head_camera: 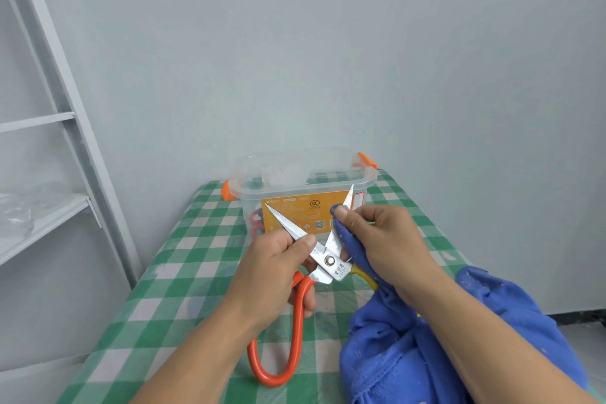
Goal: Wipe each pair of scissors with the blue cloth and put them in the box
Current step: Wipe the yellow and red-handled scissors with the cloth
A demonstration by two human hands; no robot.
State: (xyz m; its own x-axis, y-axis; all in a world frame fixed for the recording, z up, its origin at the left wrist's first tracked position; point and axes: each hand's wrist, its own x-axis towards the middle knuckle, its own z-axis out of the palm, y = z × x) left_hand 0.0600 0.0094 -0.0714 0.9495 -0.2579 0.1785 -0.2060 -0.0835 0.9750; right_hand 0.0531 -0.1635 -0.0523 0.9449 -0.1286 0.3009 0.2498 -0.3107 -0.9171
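My left hand [275,267] grips a pair of scissors [323,261] near the pivot; its blades are spread wide apart, one handle loop is orange, the other yellow. My right hand [382,239] pinches the blue cloth [426,344] around the right blade, whose tip pokes out above my thumb. The rest of the cloth is bunched on the table at the lower right. Behind the scissors stands the clear plastic box [305,174] with orange latches and an orange label, lid off; red scissor handles [255,223] show through its front left wall.
The table wears a green and white checked cover [183,259] and stands against a pale wall. A white metal shelf frame [65,128] rises at the left, with clear plastic film on one shelf.
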